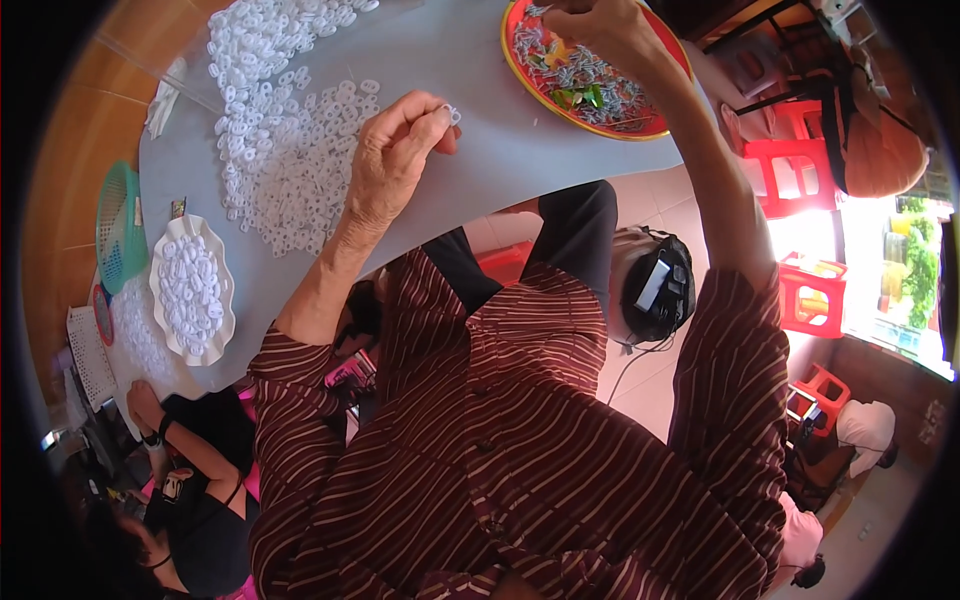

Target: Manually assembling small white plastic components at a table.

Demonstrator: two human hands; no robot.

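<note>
My left hand (pixel 388 150) is raised over the grey table (pixel 520 160), thumb and fingers pinched on a small white plastic piece (pixel 453 115) with holes in it. My right hand (pixel 603 32) is over a round red tray (pixel 655 130) with a yellow rim, its fingers bent together at the top edge of the picture. What they hold, if anything, cannot be made out. Many small silvery metal parts (pixel 605 75) that look like screws lie in the tray over its printed bottom. Beside my left hand spreads a large heap of white plastic pieces (pixel 285 150).
Left on the table stands a white scalloped dish (pixel 228 290) of white pieces, near a green basket (pixel 122 225). Another person's hand (pixel 145 400) reaches the table edge at lower left. Red stools (pixel 790 170) and a black bag (pixel 658 290) are to the right.
</note>
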